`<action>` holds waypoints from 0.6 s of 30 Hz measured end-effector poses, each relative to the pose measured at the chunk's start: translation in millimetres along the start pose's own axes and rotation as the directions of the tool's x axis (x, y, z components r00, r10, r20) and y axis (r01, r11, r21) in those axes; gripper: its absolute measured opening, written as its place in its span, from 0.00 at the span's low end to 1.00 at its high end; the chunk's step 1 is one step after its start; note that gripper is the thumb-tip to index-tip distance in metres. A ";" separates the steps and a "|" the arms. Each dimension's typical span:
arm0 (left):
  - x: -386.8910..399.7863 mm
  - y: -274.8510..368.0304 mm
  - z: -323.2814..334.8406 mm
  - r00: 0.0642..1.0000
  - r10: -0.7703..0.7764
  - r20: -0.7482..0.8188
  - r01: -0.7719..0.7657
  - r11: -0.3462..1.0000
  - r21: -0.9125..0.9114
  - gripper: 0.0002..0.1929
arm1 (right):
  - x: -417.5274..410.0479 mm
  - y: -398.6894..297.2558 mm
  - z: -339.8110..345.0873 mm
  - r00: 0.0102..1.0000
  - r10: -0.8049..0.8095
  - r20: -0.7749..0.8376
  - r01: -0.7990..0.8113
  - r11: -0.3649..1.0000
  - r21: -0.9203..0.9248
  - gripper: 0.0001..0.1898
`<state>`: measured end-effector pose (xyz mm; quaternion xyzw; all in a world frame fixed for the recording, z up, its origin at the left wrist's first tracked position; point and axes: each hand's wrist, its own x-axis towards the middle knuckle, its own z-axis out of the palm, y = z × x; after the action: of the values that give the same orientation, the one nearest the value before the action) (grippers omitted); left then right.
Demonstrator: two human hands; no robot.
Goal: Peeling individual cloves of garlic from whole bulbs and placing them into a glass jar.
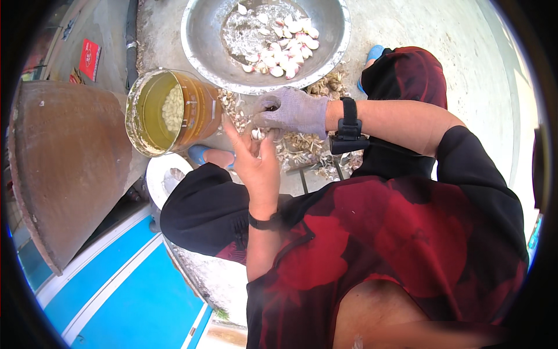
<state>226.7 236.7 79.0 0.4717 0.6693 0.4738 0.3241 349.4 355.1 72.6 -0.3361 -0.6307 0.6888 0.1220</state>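
My bare left hand point(255, 159) reaches up from below, its fingertips at a garlic bulb point(258, 134). On my right hand point(290, 109) is a pale purple-grey knit glove; its fingers bend over the same bulb from the right, and their tips are partly hidden. Whitish-pink garlic cloves point(290, 52) lie in the wide metal basin point(189, 43) just beyond the hands. Left of my hands stands a brown-yellow bucket point(198, 109) with peeled garlic cloves point(173, 109) in yellowish liquid. Loose garlic skins and bits point(301, 146) cover the ground beneath both hands.
Dry garlic bulbs or root ends point(331, 85) lie against the basin's lower right rim. A white round container point(157, 179) stands below the bucket, beside my left knee. A large brown curved vessel point(74, 161) fills the left side. Farther back lies a red packet point(90, 59).
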 end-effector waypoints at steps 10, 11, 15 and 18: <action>4.8 8.9 -10.5 0.991 -0.132 -0.010 0.102 0.808 -0.580 0.36 | -4.7 -0.6 -3.9 0.991 -0.051 0.126 -0.018 0.868 0.497 0.18; 5.1 8.3 -10.5 0.986 -0.165 0.006 0.135 0.788 -0.601 0.34 | -4.8 -1.4 -5.2 0.993 -0.017 0.115 -0.041 0.873 0.487 0.18; 4.7 8.8 -6.3 0.992 -0.128 -0.016 0.088 0.766 -0.636 0.31 | -3.0 -1.2 -5.7 0.985 -0.063 0.161 -0.039 0.826 0.562 0.16; 4.4 11.7 -2.5 0.993 -0.111 -0.037 0.062 0.765 -0.641 0.27 | -4.1 1.5 -2.4 0.984 -0.055 0.170 -0.075 0.739 0.670 0.15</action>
<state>226.8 241.3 90.9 0.2849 0.5007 0.6743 0.4620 354.2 354.3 72.5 -0.2096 -0.3458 0.8978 0.1745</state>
